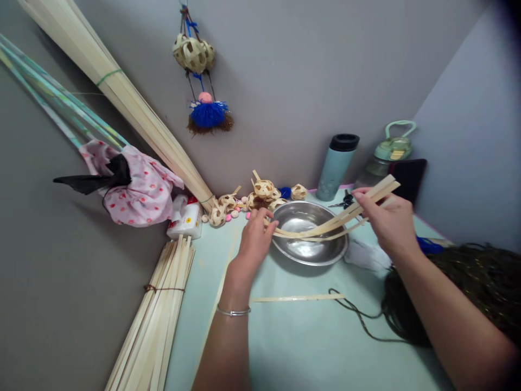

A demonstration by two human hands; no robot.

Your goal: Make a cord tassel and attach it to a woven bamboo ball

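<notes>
Several pale bamboo strips (331,224) stretch between my two hands, bowed downward over a steel bowl (310,258). My left hand (257,234) pinches their left ends at the bowl's left rim. At the other end, my right hand (388,220) grips the strips, whose tips fan out past the fingers, up and to the right of the bowl. The bowl holds what looks like clear water. One single bamboo strip (297,298) lies flat on the table in front of the bowl.
Small woven bamboo balls (264,188) and pink beads line the wall. A blue tumbler (336,165) and a green-lidded bottle (382,160) stand behind. Dark yarn (459,288) heaps at right. Bundled bamboo strips (157,320) stand at left, near a tissue pack (186,222).
</notes>
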